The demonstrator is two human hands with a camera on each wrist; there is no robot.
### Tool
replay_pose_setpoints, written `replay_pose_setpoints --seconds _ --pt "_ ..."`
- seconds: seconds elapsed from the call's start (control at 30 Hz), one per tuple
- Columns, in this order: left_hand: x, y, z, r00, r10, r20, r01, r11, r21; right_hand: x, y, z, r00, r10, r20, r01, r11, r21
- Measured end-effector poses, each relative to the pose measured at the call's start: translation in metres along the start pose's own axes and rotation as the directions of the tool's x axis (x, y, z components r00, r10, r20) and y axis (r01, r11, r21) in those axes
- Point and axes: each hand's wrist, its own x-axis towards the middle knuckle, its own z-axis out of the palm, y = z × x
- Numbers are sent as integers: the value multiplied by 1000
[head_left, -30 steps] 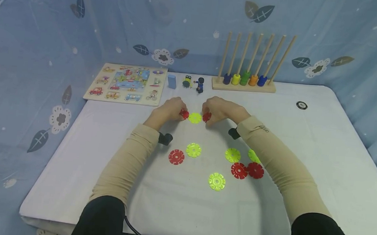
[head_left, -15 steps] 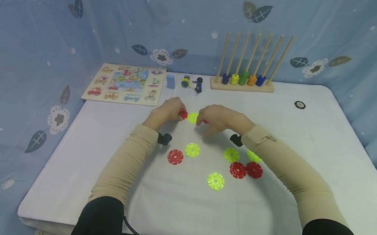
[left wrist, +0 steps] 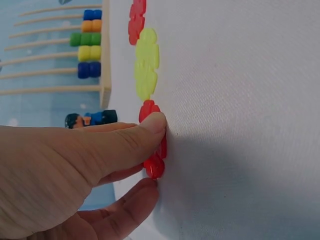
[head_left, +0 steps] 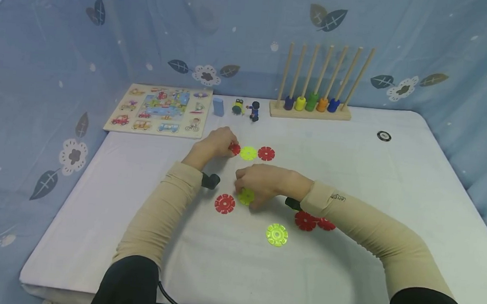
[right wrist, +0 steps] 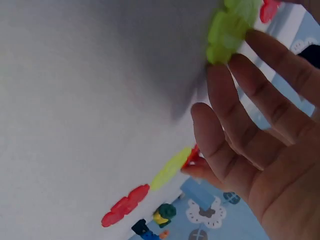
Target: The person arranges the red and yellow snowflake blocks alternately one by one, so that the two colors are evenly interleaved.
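Backdrop: a blue fabric curtain with leaf and flower prints (head_left: pixel 254 9). Before it, a table under a smooth white cloth (head_left: pixel 69 234) bears a flat wooden puzzle board with printed vehicles (head_left: pixel 156 120) at far left and a pale wooden stand with upright pegs and coloured beads (head_left: pixel 311 114) at far centre.

Left hand (head_left: pixel 216 145): thumb and fingers pinch a red, notched plastic disc (left wrist: pixel 154 167) at the left end of a row. Right hand (head_left: pixel 263 180): fingers spread, tips at the rim of a yellow-green, notched plastic disc (head_left: pixel 246 196) nearer the person; whether they have closed on it cannot be told.

Both discs are presumably light, stiff and rather slippery, unlikely to break, and best taken by opposite edges of the rim. They appear thin, round and glossy, with slots around the edge.

Beside the left hand's disc lie a yellow-green middle disc (head_left: pixel 248 153) and a red end disc (head_left: pixel 266 154); whether their slots interlock is unclear. Smallest, far right: a black-and-white round chip (head_left: pixel 384 136).
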Motion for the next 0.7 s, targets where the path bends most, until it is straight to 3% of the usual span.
replay_pose_setpoints --seconds 0.43,0.57,0.7 --pt "0 0 4 1000 16 -5 -16 1000 19 -6 4 0 997 64 32 -63 998 -10" --pt "1 -1 3 1000 20 -9 -20 1000 18 -21 20 -2 991 133 -10 -132 989 60" --pt "1 -2 2 1000 21 -16 -21 1000 5 -41 50 -2 972 221 -82 -207 967 149"
